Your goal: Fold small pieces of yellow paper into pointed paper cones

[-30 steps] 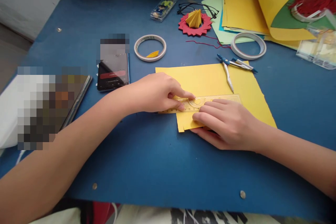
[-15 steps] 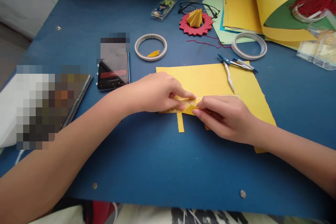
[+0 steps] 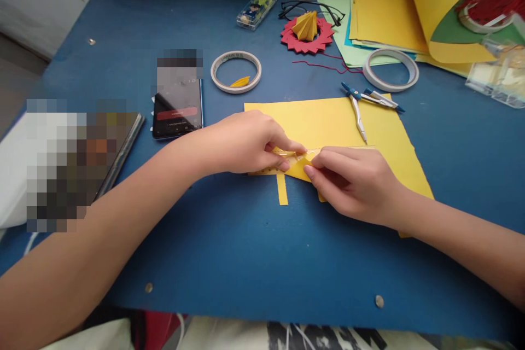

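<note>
A yellow sheet of paper [image 3: 295,120] lies on the blue table, with a clear plastic ruler [image 3: 266,171] across its near part. My left hand [image 3: 254,142] presses the ruler down onto the paper with thumb and index finger. Just to the right, my right hand [image 3: 356,183] pinches the near edge of the sheet between thumb and fingers, and the paper there is pulled up against the ruler. The fingertips hide part of that edge. A narrow yellow strip [image 3: 283,190] sticks out below the ruler. On the sheet's far right rests a compass [image 3: 356,101].
Behind the sheet are two tape rolls [image 3: 216,85] [image 3: 371,77], a red and yellow paper ornament [image 3: 287,38] and glasses [image 3: 336,13]. A phone [image 3: 178,115] stands left, beside a blurred dark object [image 3: 118,153]. Coloured paper [image 3: 381,11] is stacked at back right.
My right hand has shifted slightly right along the ruler, still pinching the paper, and more of the lifted yellow edge shows between the hands. My left hand stays on the ruler.
</note>
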The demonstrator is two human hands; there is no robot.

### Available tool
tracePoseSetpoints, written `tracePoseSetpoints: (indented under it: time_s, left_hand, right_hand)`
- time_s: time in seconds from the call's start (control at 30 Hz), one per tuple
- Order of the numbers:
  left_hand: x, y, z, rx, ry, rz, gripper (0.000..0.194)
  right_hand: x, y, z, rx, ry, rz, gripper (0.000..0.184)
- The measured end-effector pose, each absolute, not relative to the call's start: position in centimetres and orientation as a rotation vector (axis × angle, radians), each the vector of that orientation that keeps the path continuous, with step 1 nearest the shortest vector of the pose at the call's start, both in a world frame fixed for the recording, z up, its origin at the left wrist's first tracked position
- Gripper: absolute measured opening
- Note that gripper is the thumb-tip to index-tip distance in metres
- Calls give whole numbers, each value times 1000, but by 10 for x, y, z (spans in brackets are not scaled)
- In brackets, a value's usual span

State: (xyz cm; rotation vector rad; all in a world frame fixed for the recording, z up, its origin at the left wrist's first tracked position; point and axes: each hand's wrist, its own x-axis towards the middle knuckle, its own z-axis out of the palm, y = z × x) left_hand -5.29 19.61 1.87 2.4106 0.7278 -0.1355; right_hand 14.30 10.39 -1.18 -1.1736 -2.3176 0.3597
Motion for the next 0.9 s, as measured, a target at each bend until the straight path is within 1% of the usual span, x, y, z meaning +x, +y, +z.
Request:
tracePoseSetpoints:
  time_s: [0.37,0.6,0.7,0.9]
  left_hand:
    - [-51,196,20,2409,722,-142,27]
    - [-52,196,20,2397,716,-153,30]
    - [-52,195,20,2390,723,-154,29]
    - [-52,196,20,2389,733,-168,24]
  right_hand:
    - [143,101,-12,-1212,-2300,324,23]
    - [144,100,-12,-1282,-2263,281,26]
    - [144,99,-11,-1301,-2243,247,29]
    - [148,100,-11,-1331,-2180,167,27]
